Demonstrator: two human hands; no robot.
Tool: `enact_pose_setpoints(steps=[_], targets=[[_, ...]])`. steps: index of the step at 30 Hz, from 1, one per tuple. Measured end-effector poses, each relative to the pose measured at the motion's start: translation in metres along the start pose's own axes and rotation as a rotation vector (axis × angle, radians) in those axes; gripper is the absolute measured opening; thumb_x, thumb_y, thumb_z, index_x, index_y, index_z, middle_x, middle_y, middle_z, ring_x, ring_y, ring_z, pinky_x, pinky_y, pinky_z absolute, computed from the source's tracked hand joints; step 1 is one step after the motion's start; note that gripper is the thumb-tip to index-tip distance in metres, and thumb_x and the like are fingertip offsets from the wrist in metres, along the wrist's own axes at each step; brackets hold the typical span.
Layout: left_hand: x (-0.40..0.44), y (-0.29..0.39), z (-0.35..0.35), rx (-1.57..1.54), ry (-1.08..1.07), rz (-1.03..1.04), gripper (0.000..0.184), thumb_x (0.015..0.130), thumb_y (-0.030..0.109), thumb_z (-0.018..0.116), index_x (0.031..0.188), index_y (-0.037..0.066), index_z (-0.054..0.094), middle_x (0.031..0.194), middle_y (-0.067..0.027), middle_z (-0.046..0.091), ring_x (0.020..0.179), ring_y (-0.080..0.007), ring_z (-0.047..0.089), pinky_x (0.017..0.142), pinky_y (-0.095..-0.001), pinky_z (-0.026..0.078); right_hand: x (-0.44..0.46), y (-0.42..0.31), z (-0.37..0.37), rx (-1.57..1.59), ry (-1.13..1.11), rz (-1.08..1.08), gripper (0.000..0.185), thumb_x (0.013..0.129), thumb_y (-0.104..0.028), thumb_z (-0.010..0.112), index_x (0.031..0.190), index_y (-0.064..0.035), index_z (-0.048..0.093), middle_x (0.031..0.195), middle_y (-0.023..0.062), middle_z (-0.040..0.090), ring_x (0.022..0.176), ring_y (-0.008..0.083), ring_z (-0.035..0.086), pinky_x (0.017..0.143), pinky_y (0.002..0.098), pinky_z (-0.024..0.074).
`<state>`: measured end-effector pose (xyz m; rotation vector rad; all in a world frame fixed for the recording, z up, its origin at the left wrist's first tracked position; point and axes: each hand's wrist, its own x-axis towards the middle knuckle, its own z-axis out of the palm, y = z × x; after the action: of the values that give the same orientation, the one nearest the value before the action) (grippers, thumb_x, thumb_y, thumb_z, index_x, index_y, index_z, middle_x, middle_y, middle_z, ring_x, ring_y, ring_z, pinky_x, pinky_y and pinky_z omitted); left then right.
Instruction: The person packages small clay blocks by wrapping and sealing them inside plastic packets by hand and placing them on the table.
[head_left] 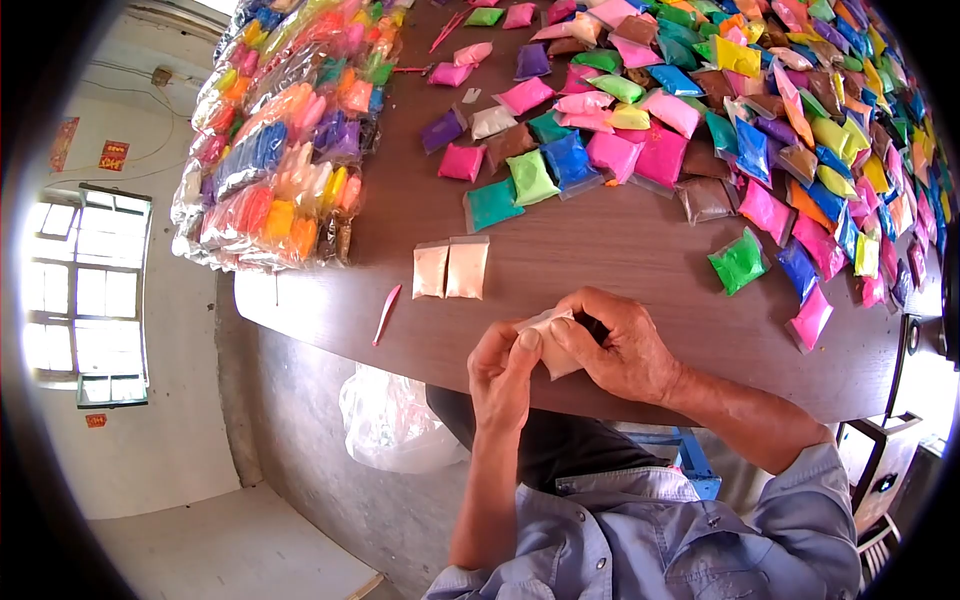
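Observation:
A small pale peach packet (562, 358) is held between both hands over the table's front edge. My left hand (503, 375) pinches its upper left corner with thumb and fingers. On the other side, my right hand (625, 350) grips the top right part, thumb across the packet's face. Two similar peach packets, a left one (430, 270) and a right one (467, 268), lie side by side on the brown table (370, 230), beyond my left hand. Left of them rests a thin pink and white tool (385, 315).
Loose colourful packets (660, 155) spread over the back and right of the table. Bundled bags of colourful packets (285, 170) are stacked at the left end. A green packet (739, 262) lies beyond my right hand. Below the edge is a clear plastic bag (395, 420).

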<state>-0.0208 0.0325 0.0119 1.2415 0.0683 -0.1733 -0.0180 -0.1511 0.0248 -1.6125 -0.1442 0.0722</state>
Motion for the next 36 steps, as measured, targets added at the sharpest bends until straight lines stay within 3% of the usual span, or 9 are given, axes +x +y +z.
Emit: enact_pose_setpoints(steps=[2, 4, 11, 19, 29, 36], targets=[[-0.001, 0.001, 0.002, 0.02, 0.003, 0.0, 0.019, 0.101, 0.015, 0.069, 0.106, -0.003, 0.07, 0.091, -0.0009, 0.067, 0.081, -0.0052, 0.056, 0.075, -0.0212, 0.046, 0.001, 0.002, 0.002, 0.01, 0.008, 0.006, 0.011, 0.101, -0.013, 0.064, 0.102, -0.0012, 0.065, 0.083, 0.0062, 0.064, 0.075, 0.0097, 0.058, 0.067, 0.0305, 0.0509], [-0.002, 0.001, 0.002, 0.242, -0.015, 0.001, 0.019, 0.101, 0.016, 0.069, 0.108, -0.002, 0.07, 0.087, 0.0013, 0.065, 0.077, -0.0044, 0.054, 0.068, -0.0207, 0.043, 0.002, 0.007, 0.005, 0.017, 0.091, -0.084, 0.015, 0.098, -0.015, 0.065, 0.099, 0.0003, 0.066, 0.081, 0.0145, 0.066, 0.067, 0.0212, 0.064, 0.061, 0.0353, 0.0511], [0.0, -0.005, -0.001, 0.165, -0.014, 0.057, 0.022, 0.102, 0.017, 0.069, 0.111, -0.002, 0.07, 0.084, 0.002, 0.063, 0.076, -0.0039, 0.052, 0.065, -0.0209, 0.04, 0.002, 0.001, 0.004, 0.009, 0.046, -0.055, 0.015, 0.098, -0.014, 0.065, 0.101, 0.0009, 0.066, 0.083, 0.0151, 0.067, 0.069, 0.0221, 0.066, 0.062, 0.036, 0.0514], [-0.002, 0.008, 0.011, 0.302, -0.073, 0.024, 0.031, 0.103, 0.023, 0.068, 0.12, -0.003, 0.069, 0.096, 0.0008, 0.068, 0.086, -0.0051, 0.057, 0.075, -0.0208, 0.045, 0.004, 0.009, 0.005, 0.038, 0.091, -0.102, 0.016, 0.1, -0.015, 0.064, 0.105, 0.0008, 0.068, 0.086, 0.0138, 0.066, 0.072, 0.0205, 0.064, 0.064, 0.0343, 0.0513], [-0.002, -0.003, 0.001, 0.186, -0.042, 0.058, 0.035, 0.104, 0.026, 0.066, 0.121, -0.005, 0.069, 0.095, 0.0017, 0.068, 0.084, -0.0044, 0.056, 0.071, -0.0204, 0.044, 0.001, 0.011, 0.004, -0.023, -0.007, -0.054, 0.029, 0.098, -0.023, 0.069, 0.11, 0.0024, 0.062, 0.08, 0.0144, 0.067, 0.067, 0.02, 0.064, 0.061, 0.035, 0.0517], [-0.001, 0.012, 0.012, 0.351, -0.087, -0.025, 0.04, 0.104, 0.033, 0.064, 0.116, -0.004, 0.069, 0.09, -0.0004, 0.068, 0.08, -0.0065, 0.059, 0.068, -0.0223, 0.046, 0.002, 0.005, 0.005, 0.108, 0.058, -0.025, 0.026, 0.102, -0.022, 0.066, 0.108, 0.0025, 0.059, 0.082, 0.015, 0.068, 0.074, 0.0176, 0.068, 0.066, 0.0342, 0.0545]])
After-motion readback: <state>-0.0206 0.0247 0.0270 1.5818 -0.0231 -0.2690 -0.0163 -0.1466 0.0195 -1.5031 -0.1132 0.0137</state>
